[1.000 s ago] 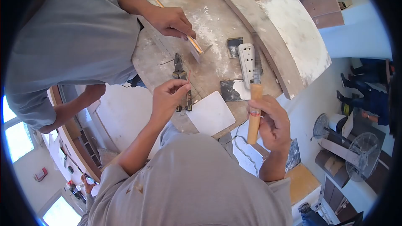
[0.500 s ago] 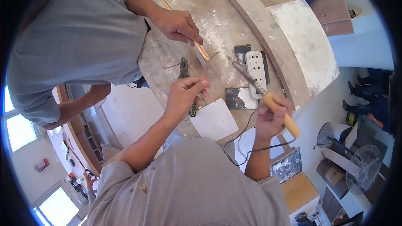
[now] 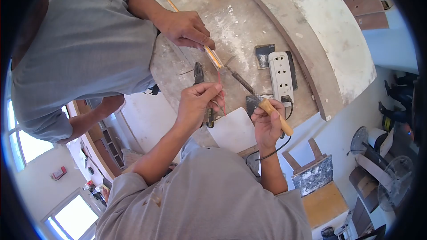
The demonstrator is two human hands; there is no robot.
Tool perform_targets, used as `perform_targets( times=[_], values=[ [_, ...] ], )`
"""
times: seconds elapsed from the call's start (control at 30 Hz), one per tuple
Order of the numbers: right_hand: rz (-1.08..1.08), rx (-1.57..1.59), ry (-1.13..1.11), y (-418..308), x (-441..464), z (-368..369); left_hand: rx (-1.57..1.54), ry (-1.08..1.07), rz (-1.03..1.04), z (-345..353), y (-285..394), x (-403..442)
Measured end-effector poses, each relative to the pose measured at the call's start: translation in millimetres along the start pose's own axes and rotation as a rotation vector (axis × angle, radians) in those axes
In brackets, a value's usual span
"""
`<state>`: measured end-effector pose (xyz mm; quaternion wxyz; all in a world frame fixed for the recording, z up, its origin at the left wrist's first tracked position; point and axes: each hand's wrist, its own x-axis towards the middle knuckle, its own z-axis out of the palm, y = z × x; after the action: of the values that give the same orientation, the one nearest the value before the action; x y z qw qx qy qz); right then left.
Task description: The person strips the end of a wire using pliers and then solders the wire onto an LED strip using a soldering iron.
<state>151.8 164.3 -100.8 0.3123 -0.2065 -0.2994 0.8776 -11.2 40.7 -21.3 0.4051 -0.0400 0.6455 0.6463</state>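
My right hand (image 3: pixel 267 129) grips the wooden handle of a soldering iron (image 3: pixel 276 116). The iron's tip points up and left, at or very near the end of a narrow strip with a yellow-orange line (image 3: pixel 213 56). A co-worker's hand (image 3: pixel 187 30) presses that strip on the table. Between the thumb and fingers of my left hand (image 3: pixel 199 100) is a thin red wire (image 3: pixel 219 79), which runs up to the strip's end. Dark-handled pliers (image 3: pixel 198 73) lie partly hidden behind my left hand. Whether the tip touches the wire is too small to tell.
A white power strip (image 3: pixel 281 75) with a plug in it lies right of the iron. Near it are a dark block (image 3: pixel 265 55) and a white flat plate (image 3: pixel 233 129). A long curved wooden piece (image 3: pixel 289 35) crosses the dusty table. The iron's cord hangs by my right wrist.
My right hand has moved left and the iron's tip has come to the strip's end. My left hand still pinches the wire. The whole view has shifted slightly.
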Motion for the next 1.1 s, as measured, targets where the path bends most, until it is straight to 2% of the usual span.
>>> perform_targets(
  times=[1.1],
  values=[
    [0.039,-0.01,-0.014,12,-1,6,0.004,0.002,-0.012,5,3,4]
  ],
)
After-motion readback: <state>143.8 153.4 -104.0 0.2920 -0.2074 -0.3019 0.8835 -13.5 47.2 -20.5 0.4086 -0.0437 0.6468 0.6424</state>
